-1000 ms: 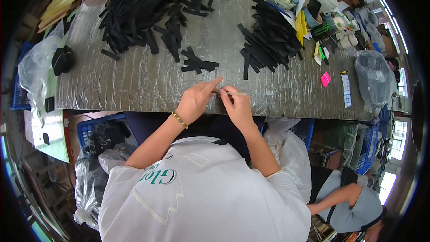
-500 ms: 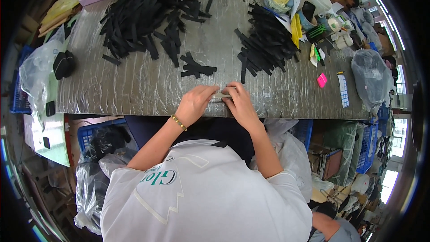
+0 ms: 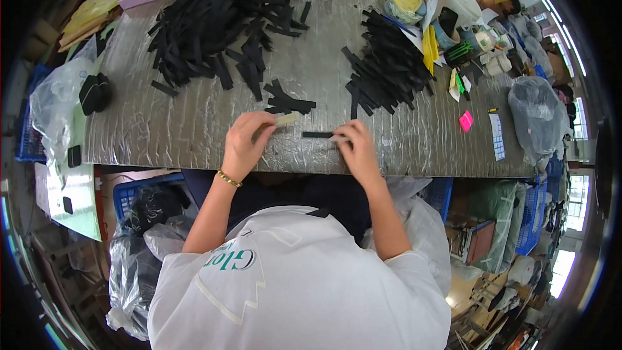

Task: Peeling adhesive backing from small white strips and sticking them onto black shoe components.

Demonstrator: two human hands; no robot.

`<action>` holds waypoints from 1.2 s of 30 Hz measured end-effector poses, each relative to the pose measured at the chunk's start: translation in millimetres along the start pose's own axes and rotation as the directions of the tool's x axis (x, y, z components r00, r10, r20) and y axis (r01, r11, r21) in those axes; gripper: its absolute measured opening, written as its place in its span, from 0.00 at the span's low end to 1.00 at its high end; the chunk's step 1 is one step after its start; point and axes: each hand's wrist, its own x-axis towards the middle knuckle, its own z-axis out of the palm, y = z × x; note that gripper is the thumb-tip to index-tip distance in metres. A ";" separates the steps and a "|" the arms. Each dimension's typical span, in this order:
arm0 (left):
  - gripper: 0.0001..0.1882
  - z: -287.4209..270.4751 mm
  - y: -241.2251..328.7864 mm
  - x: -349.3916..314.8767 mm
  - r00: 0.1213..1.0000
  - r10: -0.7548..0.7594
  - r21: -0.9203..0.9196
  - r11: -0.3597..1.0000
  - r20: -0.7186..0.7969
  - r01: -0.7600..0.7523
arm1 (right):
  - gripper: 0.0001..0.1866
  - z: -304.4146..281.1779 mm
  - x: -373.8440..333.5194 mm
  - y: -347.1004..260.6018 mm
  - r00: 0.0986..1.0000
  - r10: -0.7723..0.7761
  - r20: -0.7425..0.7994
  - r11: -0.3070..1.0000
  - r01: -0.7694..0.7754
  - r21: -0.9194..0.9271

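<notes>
Between the fingertips of my left hand (image 3: 246, 139) is a short pale yellowish strip (image 3: 287, 118), angled up to the right just above the table. My right hand (image 3: 356, 146) has its fingers closed at the right end of a short black strip (image 3: 315, 135), which lies level near the table's front edge. A small whitish bit shows by the right fingertips; I cannot tell what it is. Just beyond my hands lies a small cluster of black strips (image 3: 288, 100). Farther off are a large heap of black strips (image 3: 201, 32) at the left and a smaller pile (image 3: 389, 65) at the right.
The table (image 3: 162, 136) has a crinkled, shiny cover. At its right stand a pink object (image 3: 466, 121), a black holder with green-handled tools (image 3: 460, 52), and a clear bag (image 3: 536, 113). A black bundle (image 3: 96, 94) sits at the left. Blue crates flank my legs.
My hands have moved apart; the left went leftward with the pale strip. A black strip now shows at my right hand. Another person's arm at the lower right has left the view.
</notes>
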 end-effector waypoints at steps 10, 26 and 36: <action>0.08 -3.8 5.5 -4.3 0.985 -0.124 -0.035 0.992 -0.124 0.120 | 0.12 26.6 54.1 -13.0 0.942 -0.335 -0.004 0.911 0.323 -0.256; 0.08 37.6 15.9 -10.0 0.967 0.116 0.056 0.990 0.227 -0.132 | 0.12 11.5 -13.7 -13.8 0.911 -0.411 0.028 0.861 0.398 -0.317; 0.10 49.8 14.5 -16.1 0.956 0.120 0.021 0.991 0.267 -0.131 | 0.09 34.1 -30.3 -22.6 0.970 -0.047 -0.239 0.987 0.008 -0.161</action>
